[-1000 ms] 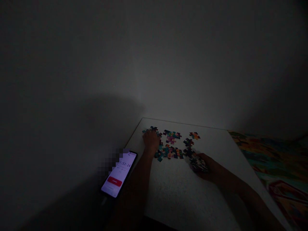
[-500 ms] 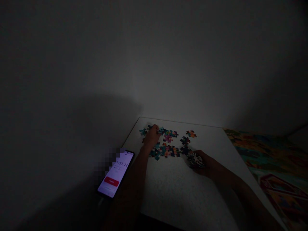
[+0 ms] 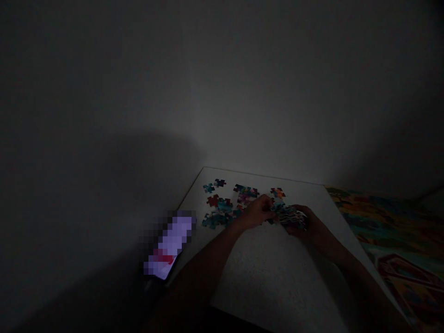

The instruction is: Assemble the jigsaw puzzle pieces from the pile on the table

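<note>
Dim light. Right hand [image 3: 308, 225] is clutching a stack of puzzle pieces [image 3: 290, 216]; left hand [image 3: 257, 212] is touching it, grip unclear.

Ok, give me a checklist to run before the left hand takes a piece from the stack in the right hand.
1. Right hand grips the stack of puzzle pieces: ok.
2. Left hand is at the stack, fingertips by its near edge: ok.
3. Whether the left hand already pinches a piece: cannot tell, too dark.
4. Bare space on the white board to lay a piece: ok.
5. Loose pieces at the far corner lie apart from both hands: ok.
6. Phone lies off the board, to its left: ok.
</note>
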Tool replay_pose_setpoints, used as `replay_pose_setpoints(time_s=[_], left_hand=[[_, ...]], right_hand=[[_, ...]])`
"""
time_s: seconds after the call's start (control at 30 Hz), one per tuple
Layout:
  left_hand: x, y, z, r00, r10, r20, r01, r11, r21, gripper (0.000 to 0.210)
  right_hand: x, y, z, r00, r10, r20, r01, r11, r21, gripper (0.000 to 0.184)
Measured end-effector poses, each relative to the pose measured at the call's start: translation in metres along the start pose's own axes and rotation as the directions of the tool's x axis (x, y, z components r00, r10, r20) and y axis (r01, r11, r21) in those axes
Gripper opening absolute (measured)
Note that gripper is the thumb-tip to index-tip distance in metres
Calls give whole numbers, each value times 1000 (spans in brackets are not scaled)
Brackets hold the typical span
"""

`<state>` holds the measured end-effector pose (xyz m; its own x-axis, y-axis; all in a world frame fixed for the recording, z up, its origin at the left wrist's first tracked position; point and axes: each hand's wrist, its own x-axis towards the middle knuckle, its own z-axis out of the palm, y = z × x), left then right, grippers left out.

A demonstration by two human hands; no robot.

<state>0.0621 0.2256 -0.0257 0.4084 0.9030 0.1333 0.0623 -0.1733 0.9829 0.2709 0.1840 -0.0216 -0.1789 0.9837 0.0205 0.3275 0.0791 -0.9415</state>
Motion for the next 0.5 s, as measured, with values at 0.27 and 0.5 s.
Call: replay_pose_setpoints(time_s=[0.27,0.5], left_hand=[[-10,10,-5,998,15,60,-25,984,176,25],[-65,21,-44,937,60,-343,182,755,630,31]], right_hand=[[1,4,-8,975,48,219,-35,997,-63,75],[-11,-16,-14,979,79,186,-36,974,-226,71]])
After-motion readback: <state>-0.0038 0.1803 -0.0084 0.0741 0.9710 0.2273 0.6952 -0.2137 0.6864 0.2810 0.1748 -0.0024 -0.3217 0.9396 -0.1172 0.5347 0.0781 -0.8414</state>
